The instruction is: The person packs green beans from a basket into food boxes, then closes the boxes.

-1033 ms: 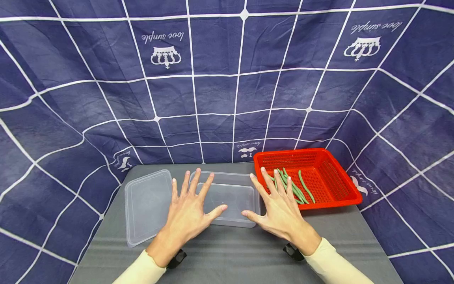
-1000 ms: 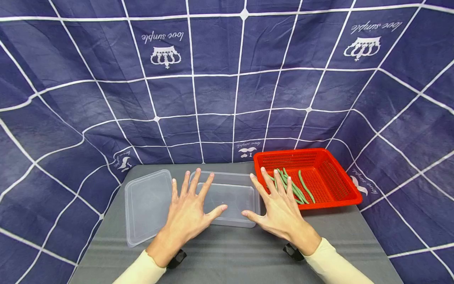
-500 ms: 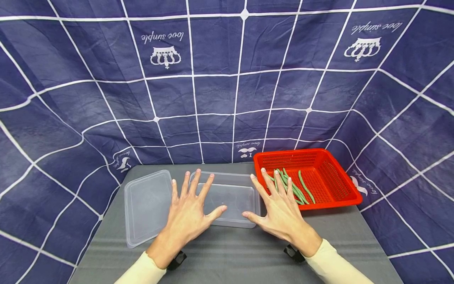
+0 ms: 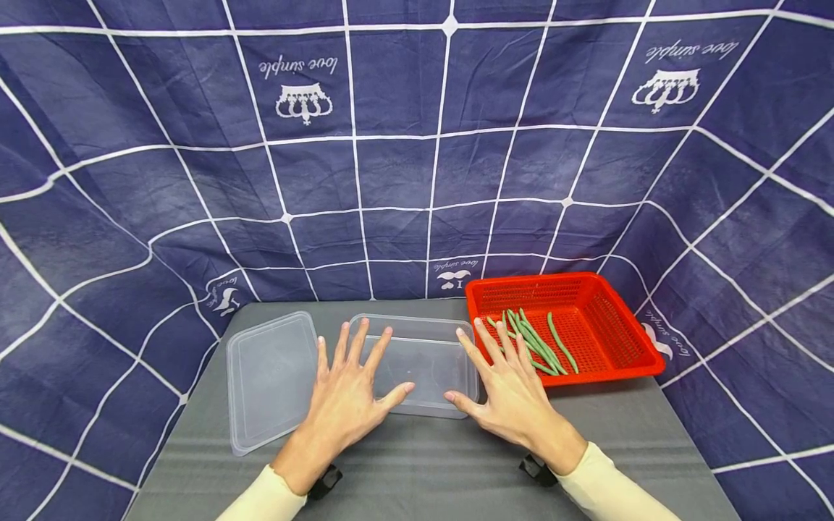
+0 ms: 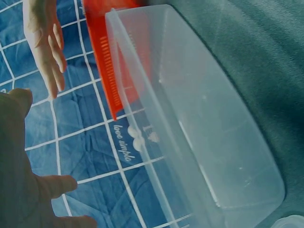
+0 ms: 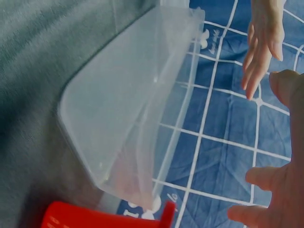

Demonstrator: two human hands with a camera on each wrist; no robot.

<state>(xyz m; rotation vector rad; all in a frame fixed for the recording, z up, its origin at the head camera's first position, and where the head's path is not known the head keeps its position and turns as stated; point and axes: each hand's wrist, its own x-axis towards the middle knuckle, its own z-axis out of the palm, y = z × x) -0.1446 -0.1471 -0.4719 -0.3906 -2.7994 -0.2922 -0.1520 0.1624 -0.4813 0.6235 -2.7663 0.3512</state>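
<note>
My left hand (image 4: 345, 398) is held with fingers spread over the left part of a clear plastic food container (image 4: 423, 369). Also spread, my right hand (image 4: 511, 394) overlaps the container's right end and the near left corner of a red plastic basket (image 4: 609, 340) in the head view. Neither hand holds anything. Several green beans (image 4: 537, 340) lie in the basket, mostly bunched at its left, with one bean (image 4: 562, 344) apart from the rest. Both wrist views show the container (image 5: 209, 109) with nothing in it, the hands raised above it.
A translucent flat lid (image 4: 270, 383) lies on the grey table (image 4: 417, 470) left of the container. Blue cloth (image 4: 397, 174) with white grid lines hangs behind and along both sides. The basket stands close by the container's right end.
My right hand has drawn slightly back toward me, so more of the green beans show. The left hand has lowered a little in view. The container, lid and basket stay put.
</note>
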